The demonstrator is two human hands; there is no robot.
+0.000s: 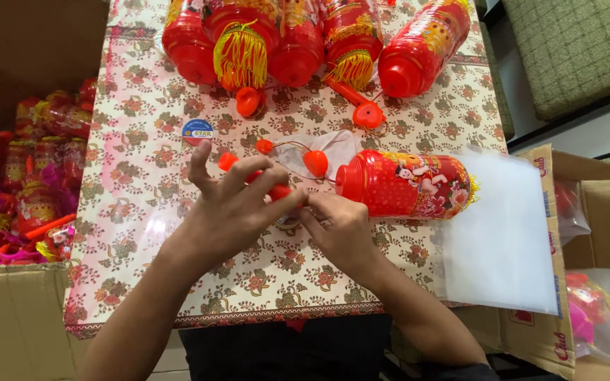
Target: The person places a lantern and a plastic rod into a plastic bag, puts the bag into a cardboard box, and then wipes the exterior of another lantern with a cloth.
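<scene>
My left hand grips a red plastic stick over a table with a floral cloth. My right hand pinches the stick's near end, fingertips touching the left hand. Just beyond lies a red printed toy lantern on its side. A thin wire with a small red heart-shaped piece rests on a clear plastic bag next to it.
Several more red lanterns with yellow tassels lie at the table's far edge. A round tape roll sits left of centre. Clear bags lie stacked at right. Cardboard boxes of toys stand on both sides.
</scene>
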